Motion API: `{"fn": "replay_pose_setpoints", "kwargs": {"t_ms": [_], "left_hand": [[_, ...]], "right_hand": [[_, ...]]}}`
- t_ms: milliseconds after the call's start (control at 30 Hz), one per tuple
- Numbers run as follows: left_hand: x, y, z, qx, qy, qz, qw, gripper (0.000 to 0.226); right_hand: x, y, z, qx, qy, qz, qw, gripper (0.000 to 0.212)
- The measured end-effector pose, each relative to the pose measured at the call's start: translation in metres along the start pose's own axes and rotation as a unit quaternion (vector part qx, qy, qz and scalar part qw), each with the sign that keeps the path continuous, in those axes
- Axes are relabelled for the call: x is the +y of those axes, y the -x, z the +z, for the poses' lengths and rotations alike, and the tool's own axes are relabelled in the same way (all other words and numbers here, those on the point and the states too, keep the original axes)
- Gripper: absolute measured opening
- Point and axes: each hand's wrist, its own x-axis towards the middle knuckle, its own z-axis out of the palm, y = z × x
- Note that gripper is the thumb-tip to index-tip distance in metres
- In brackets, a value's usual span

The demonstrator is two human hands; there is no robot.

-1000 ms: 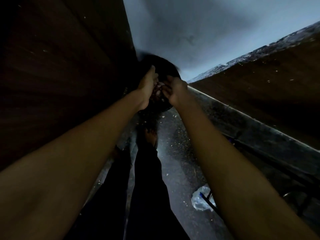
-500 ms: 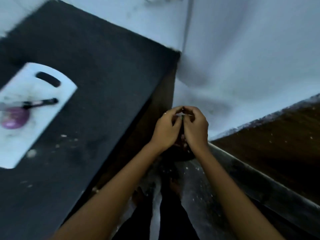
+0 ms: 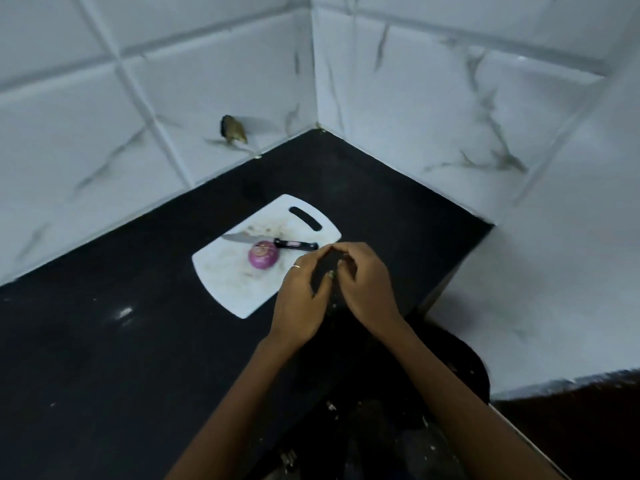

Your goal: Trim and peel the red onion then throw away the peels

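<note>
The peeled red onion [image 3: 263,259] sits purple and smooth on the white cutting board [image 3: 235,289], cut end up. A black-handled knife [image 3: 294,244] lies just behind it. My left hand [image 3: 301,299] and my right hand [image 3: 367,285] are raised together over the board's right corner, fingers curled and fingertips touching each other. A tiny pale scrap shows between the palms; no peel is visible in either hand. Both hands are apart from the onion.
The black countertop [image 3: 104,341] runs into a corner of white marbled tiles. A dark round bin [image 3: 464,368] stands on the floor below the counter's right end, partly hidden by my right forearm. A dark mark [image 3: 232,129] sits on the back wall.
My hands have come up from over the dark bin on the floor to above the counter beside the cutting board. My view has lifted from the floor to the countertop.
</note>
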Motion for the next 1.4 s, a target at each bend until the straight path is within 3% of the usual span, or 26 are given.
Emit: {"fn": "replay_pose_setpoints", "kwargs": {"t_ms": [267,567,867,1167,1400], "left_hand": [[-0.061,0.004,-0.050,0.049,-0.035,-0.093,0.994,0.046],[-0.097,-0.038,-0.045,0.086,-0.041,-0.182,0.979,0.059],[-0.108,-0.074,-0.026,0.158,-0.089,-0.279,0.943,0.075],[-0.109,-0.076,-0.019,0.203,-0.099,-0.300,0.927,0.068],[-0.111,-0.079,-0.020,0.213,-0.122,-0.297,0.923,0.063]], "right_hand": [[-0.008,-0.017,0.055,-0.094,0.058,-0.020,0.994,0.036],[0.013,-0.073,0.099,-0.180,0.148,-0.051,0.971,0.033],[0.038,-0.128,0.121,-0.293,0.245,-0.125,0.915,0.032],[0.048,-0.136,0.131,-0.318,0.153,-0.089,0.931,0.027],[0.045,-0.140,0.133,-0.262,0.079,-0.014,0.962,0.021]]}}
